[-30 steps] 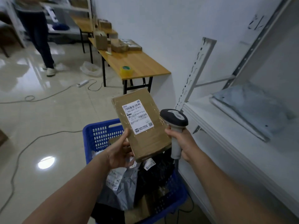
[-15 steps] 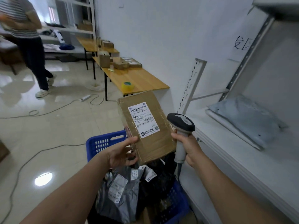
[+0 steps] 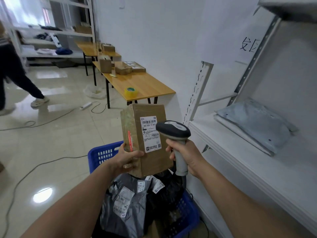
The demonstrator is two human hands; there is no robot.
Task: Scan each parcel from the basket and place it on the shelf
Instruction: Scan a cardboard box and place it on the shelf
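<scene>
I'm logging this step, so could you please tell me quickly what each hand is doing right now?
Left hand: holding the cardboard box by its lower corner.
Right hand: closed around the scanner handle.

A yellow tape roll (image 3: 131,92) is sitting on a wooden table (image 3: 151,85) well beyond my fingers (image 3: 133,154). Small cardboard boxes (image 3: 123,68) are lying farther back, and a person (image 3: 12,71) is walking far to their left.

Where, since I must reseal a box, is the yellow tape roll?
Head view, centre-left: the yellow tape roll sits at the front edge of the wooden table, beyond the cardboard parcel.
</scene>
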